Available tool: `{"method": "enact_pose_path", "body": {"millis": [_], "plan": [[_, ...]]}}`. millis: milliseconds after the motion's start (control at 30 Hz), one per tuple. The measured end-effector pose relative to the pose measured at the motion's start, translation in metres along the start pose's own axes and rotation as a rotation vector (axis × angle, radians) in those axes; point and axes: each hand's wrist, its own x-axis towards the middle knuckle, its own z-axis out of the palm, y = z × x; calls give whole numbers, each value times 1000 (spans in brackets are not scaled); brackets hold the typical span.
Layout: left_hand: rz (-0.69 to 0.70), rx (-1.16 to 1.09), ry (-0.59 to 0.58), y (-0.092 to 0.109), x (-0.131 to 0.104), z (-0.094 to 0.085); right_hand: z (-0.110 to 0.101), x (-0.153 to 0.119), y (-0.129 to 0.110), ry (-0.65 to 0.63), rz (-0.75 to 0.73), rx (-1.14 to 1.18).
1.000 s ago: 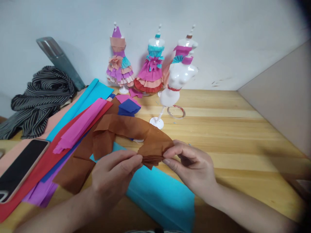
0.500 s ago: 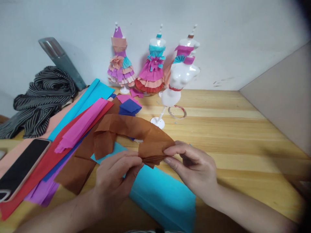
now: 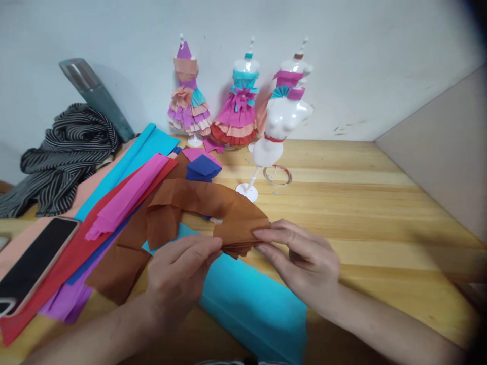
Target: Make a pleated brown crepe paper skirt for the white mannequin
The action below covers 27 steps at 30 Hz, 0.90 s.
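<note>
Here, the left hand [image 3: 177,276] and the right hand [image 3: 306,261] each pinch one end of the folds in the brown paper [image 3: 241,228], held up near the blue sheet [image 3: 253,306], with the loose part looping away to the left. It looks like a folding job, so keep every fold the same size, match the edges, and press softly, since thin paper may rip.
</note>
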Motion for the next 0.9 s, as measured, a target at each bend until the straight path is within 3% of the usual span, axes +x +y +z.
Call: {"method": "enact_pose_path", "body": {"millis": [233, 567, 900], "plan": [[78, 51, 46, -5, -9, 1, 0, 0, 1, 26, 16, 16], [220, 64, -29, -8, -12, -10, 1, -2, 3, 20, 13, -16], [178, 54, -9, -13, -22, -5, -1, -1, 2, 6, -34, -75]]}}
